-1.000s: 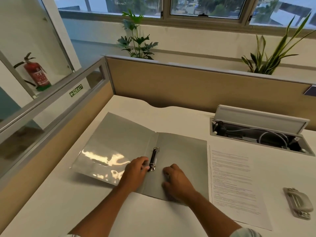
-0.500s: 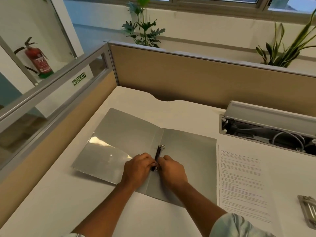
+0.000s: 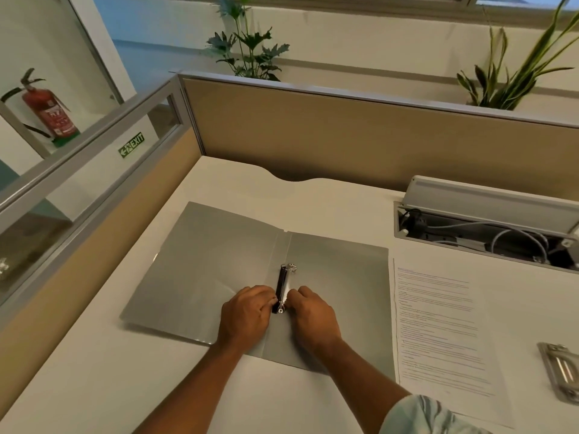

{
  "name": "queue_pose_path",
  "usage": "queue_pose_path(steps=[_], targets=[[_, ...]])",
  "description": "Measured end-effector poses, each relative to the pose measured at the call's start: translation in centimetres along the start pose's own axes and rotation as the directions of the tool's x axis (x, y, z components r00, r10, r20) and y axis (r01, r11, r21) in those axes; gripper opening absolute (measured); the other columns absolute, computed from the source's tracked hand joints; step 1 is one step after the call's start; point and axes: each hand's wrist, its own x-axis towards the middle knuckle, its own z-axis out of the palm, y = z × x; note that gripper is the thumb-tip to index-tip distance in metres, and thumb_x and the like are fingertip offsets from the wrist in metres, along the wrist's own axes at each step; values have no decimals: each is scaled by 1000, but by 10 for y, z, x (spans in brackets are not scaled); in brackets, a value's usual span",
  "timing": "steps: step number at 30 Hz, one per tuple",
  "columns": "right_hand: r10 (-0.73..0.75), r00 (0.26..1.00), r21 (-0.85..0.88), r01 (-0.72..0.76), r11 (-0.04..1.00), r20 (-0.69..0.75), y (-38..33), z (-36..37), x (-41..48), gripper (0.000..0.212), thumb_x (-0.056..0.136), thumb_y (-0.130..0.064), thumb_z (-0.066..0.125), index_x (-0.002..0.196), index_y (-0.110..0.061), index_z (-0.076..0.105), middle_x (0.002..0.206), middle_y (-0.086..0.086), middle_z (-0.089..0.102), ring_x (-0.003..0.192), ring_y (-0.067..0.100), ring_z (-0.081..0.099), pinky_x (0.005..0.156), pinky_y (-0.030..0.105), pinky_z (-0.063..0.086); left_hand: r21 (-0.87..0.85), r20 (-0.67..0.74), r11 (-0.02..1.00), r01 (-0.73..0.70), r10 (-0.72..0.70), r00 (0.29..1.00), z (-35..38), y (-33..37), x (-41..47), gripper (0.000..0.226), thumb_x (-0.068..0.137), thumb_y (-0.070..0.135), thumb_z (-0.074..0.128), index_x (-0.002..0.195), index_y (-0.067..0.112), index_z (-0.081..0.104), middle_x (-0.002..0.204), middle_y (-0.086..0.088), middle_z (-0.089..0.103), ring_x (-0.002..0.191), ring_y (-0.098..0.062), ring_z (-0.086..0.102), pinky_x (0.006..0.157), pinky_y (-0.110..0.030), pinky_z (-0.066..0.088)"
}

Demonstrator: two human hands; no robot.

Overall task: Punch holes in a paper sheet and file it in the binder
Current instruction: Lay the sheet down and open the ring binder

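Observation:
A grey binder (image 3: 203,270) lies open and flat on the white desk. Its metal ring mechanism (image 3: 284,285) runs along the spine, with one ring visible at the far end. My left hand (image 3: 247,314) pinches the near end of the mechanism from the left, and my right hand (image 3: 313,317) pinches it from the right; the near ring is hidden by the fingers. A printed paper sheet (image 3: 438,333) lies flat just right of the binder. A metal hole punch (image 3: 562,371) sits at the right edge of the view, partly cut off.
An open cable tray (image 3: 482,233) with wires is set into the desk at the back right. Tan partition walls (image 3: 344,136) close off the desk's back and left sides.
My right hand moved left from the binder's right cover to the ring mechanism and now meets my left hand there. The view shifted, pushing the hole punch toward the right edge.

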Motion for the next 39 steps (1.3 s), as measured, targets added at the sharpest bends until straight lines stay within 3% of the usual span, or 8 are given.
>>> queue_pose_path(steps=[5, 10, 14, 21, 24, 29, 34, 39], targets=[[70, 998, 69, -70, 995, 10, 0, -2, 0, 18, 102, -27, 50, 93, -18, 62, 93, 1, 57, 79, 21, 55, 66, 39, 51, -32, 45, 998, 45, -43, 998, -6, 7, 1, 14, 97, 26, 65, 98, 24, 79, 102, 12, 78, 86, -15, 72, 68, -34, 61], [88, 996, 141, -85, 986, -16, -5, -13, 0, 21, 102, -35, 52, 100, -18, 64, 99, 0, 58, 85, 16, 55, 72, 32, 48, -5, 214, 998, 56, -54, 975, -17, 12, 11, 14, 101, 25, 64, 102, 21, 77, 106, 6, 75, 91, -18, 70, 78, -34, 59], [88, 995, 151, -79, 985, -52, 0, -21, -5, 23, 101, -36, 57, 107, -16, 65, 104, 1, 60, 89, 18, 58, 77, 34, 53, 19, 281, 996, 85, -87, 956, -23, 16, 19, 16, 100, 11, 65, 109, 11, 78, 109, -5, 75, 97, -22, 72, 90, -34, 60], [111, 982, 188, -81, 979, -153, 7, -40, -19, 38, 99, -45, 61, 128, -20, 64, 121, -4, 60, 105, 11, 59, 90, 23, 52, -33, 220, 988, 149, -138, 966, -42, 45, 22, 34, 96, -2, 67, 128, 3, 74, 129, -12, 74, 114, -27, 72, 102, -34, 58], [138, 960, 216, -85, 973, -246, 14, -63, -29, 38, 97, -46, 64, 127, -21, 65, 120, -4, 62, 104, 10, 62, 89, 22, 54, -50, 151, 994, 92, -83, 985, -46, 70, 21, 38, 95, -1, 66, 132, 5, 72, 131, -12, 72, 120, -30, 66, 102, -39, 58], [295, 863, 284, -186, 940, -410, 49, -114, -62, 35, 95, -43, 69, 122, -21, 66, 114, -6, 63, 92, 7, 60, 81, 19, 49, -34, 91, 987, -156, 159, 983, -36, 119, 23, 43, 86, 13, 72, 130, 15, 72, 133, -6, 70, 126, -29, 63, 105, -45, 49], [563, 684, 408, -399, 821, -465, 119, -154, -112, 38, 95, -35, 71, 127, -15, 64, 121, 3, 66, 98, 16, 63, 84, 28, 52, -76, 295, 930, -359, 365, 883, -11, 195, 24, 58, 94, 42, 68, 148, 24, 56, 154, 4, 54, 146, -19, 45, 119, -37, 30], [724, 579, 380, -616, 690, -375, 179, -163, -166, 52, 96, -39, 68, 139, -10, 57, 131, 10, 60, 118, 25, 59, 93, 33, 46, 42, 520, 907, -418, 337, 785, 20, 248, 23, 81, 94, 59, 67, 162, 30, 35, 171, 4, 33, 158, -21, 26, 130, -45, 13]])
